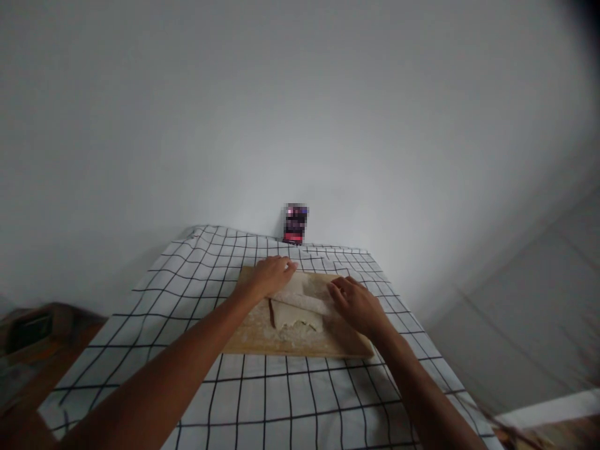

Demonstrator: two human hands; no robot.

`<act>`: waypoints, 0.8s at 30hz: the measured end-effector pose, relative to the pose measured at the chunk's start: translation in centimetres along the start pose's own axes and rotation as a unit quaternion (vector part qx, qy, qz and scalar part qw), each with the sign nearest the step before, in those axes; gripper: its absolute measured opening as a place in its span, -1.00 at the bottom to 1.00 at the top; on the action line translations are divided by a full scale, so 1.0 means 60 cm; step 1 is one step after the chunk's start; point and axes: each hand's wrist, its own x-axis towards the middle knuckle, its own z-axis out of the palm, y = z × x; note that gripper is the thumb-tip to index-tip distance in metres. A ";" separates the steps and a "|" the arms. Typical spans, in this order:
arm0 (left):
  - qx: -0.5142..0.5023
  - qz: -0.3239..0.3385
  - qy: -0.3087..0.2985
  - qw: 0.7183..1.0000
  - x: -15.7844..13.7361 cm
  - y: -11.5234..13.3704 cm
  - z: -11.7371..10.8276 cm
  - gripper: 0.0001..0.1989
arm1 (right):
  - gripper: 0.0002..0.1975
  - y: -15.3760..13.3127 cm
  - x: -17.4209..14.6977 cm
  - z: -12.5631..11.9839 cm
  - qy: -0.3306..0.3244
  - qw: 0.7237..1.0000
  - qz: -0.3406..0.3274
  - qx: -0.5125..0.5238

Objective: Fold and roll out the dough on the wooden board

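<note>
A flour-dusted rolling pin lies across a sheet of pale dough with a ragged near edge. The dough is on a wooden board, with loose flour around it. My left hand is at the pin's left end, its palm over the pin and its fingers curled forward. At the right end is my right hand, closed with bent fingers. Both hands partly hide the pin's ends. A thin brown strip shows along the dough's left edge; I cannot tell what it is.
A white tablecloth with a black grid covers the table under the board. Against the wall at the back stands a small dark, pixelated object. A blurred brownish box-like item is at the lower left, beyond the table.
</note>
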 end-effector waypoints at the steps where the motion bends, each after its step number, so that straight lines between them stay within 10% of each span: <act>1: -0.003 -0.008 -0.003 1.000 -0.002 0.001 -0.002 -0.51 | -0.61 0.002 0.004 0.000 0.000 1.000 -0.001 0.001; 24: 0.125 0.033 0.126 0.984 -0.189 0.044 -0.005 -0.60 | -0.55 -0.002 -0.101 0.039 0.082 0.987 -0.132 0.028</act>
